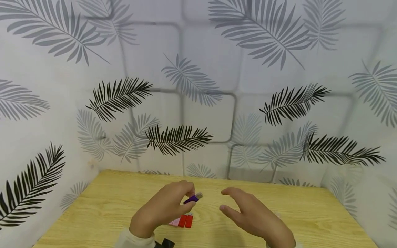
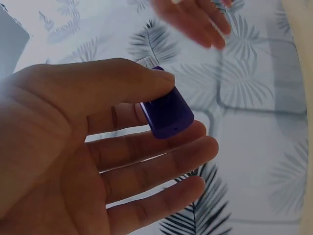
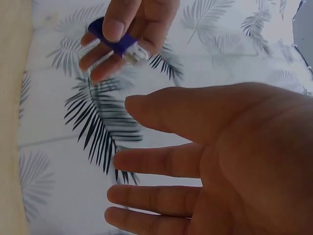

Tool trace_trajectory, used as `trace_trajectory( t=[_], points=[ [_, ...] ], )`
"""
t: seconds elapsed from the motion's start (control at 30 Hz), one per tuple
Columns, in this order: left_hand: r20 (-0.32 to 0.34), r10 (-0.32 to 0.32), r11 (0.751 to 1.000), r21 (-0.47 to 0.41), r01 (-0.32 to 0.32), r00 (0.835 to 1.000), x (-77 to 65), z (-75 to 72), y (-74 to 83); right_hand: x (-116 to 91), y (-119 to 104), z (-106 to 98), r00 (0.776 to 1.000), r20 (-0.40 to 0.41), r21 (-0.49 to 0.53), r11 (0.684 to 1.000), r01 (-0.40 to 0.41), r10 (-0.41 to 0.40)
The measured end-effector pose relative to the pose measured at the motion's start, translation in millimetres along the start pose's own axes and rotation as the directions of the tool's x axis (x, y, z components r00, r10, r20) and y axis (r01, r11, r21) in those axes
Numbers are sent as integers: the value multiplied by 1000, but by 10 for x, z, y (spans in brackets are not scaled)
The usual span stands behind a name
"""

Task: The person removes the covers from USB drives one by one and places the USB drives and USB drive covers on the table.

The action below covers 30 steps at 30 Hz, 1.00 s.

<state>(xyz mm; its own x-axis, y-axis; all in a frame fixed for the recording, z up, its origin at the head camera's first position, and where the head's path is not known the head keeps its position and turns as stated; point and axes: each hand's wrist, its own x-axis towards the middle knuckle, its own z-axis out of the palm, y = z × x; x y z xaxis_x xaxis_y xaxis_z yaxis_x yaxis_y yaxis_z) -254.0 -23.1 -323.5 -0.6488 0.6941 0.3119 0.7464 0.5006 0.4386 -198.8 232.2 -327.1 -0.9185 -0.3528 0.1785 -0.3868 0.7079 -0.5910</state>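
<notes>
My left hand point(image 1: 169, 205) pinches a purple USB flash drive point(image 2: 168, 115) between thumb and fingers, above the table. Its metal plug point(image 1: 199, 195) points toward the right in the head view. The other left fingers are spread out below the thumb in the left wrist view. To the right, my right hand point(image 1: 252, 215) hovers apart from the drive, thumb and fingers extended, with nothing in it. Below the left hand, two red USB drives point(image 1: 188, 221) lie side by side on the table, next to pink ones point(image 1: 175, 222) partly covered by that hand.
The light wood-grain table point(image 1: 279, 203) runs back to a wall point(image 1: 204, 158) covered in leaf-patterned paper. A small black object point(image 1: 167, 243) shows at the bottom edge beside the left sleeve point(image 1: 136, 240).
</notes>
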Motion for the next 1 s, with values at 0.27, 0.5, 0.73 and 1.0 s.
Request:
trace_trajectory(
  t=[0.27, 0.5, 0.73, 1.0],
  points=[
    [46, 75, 997, -18, -74, 996, 3, 47, 252, -52, -246, 1, 993, 77, 0, 996, 84, -84],
    [92, 82, 997, 1, -83, 992, 21, 74, 335, -45, -295, 9, 982, 143, 63, 991, 118, -126],
    [124, 70, 998, 1, -71, 990, -9, 62, 402, -29, -287, 30, 973, 178, 80, 988, 133, -145],
    [81, 112, 981, 153, -123, 990, -60, 93, 497, -60, -289, 7, 970, 117, 95, 974, 203, -214]
  ],
)
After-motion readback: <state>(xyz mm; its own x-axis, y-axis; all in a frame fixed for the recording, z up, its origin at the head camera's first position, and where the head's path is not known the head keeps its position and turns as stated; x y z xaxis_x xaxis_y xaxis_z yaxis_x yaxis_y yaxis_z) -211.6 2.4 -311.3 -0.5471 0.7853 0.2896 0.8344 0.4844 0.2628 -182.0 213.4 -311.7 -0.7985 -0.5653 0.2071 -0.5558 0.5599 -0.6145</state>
